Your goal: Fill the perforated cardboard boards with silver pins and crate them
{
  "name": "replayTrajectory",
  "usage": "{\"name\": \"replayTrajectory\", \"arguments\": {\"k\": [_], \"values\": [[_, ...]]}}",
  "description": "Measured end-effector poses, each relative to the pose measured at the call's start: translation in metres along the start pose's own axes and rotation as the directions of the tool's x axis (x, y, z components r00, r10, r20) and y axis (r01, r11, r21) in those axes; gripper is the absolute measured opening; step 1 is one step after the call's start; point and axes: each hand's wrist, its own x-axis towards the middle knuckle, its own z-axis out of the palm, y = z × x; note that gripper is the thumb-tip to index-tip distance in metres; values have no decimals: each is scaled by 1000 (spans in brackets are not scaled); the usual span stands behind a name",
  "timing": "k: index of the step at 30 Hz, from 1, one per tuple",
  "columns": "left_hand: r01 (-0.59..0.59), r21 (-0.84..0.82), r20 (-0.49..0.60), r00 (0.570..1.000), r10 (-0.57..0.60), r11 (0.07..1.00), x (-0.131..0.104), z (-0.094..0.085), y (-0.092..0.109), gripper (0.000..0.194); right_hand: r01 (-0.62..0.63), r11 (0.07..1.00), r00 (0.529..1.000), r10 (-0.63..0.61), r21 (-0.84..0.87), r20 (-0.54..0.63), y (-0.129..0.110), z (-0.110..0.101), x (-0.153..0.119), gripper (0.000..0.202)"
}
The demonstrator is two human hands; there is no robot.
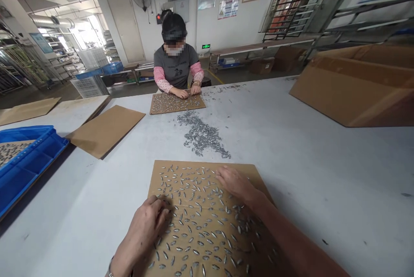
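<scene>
A brown cardboard sheet [207, 209] lies on the table before me, strewn with small silvery spindle-shaped metal pieces [196, 252]. At the sheet's left edge my left hand [145, 221] rests with its fingers curled and pressed together; whatever lies between the fingertips is hidden. Near the far right part of the same sheet, my right hand [235, 183] bends its fingers down among the pieces. Its fingertips are close together, and I cannot make out what they hold. Beyond the sheet, a loose pile of the same pieces [203, 134] is spread on the white table.
Across the table [323, 173] a co-worker [176, 63] handles pieces on another cardboard sheet [161, 103]. A bare cardboard sheet [108, 132] and a blue crate [39, 177] are at the left. A large cardboard box [352, 89] stands at the right.
</scene>
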Motion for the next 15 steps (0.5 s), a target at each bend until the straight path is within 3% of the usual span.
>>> {"name": "replayTrajectory", "arguments": {"k": [8, 15], "values": [[-44, -21, 4, 999, 44, 999, 0, 0, 5, 34, -62, 997, 994, 66, -45, 90, -16, -1, -33, 22], [-66, -32, 32, 997, 67, 997, -5, -1, 12, 34, -46, 997, 995, 51, -56, 81, -19, 1, -34, 23]]}}
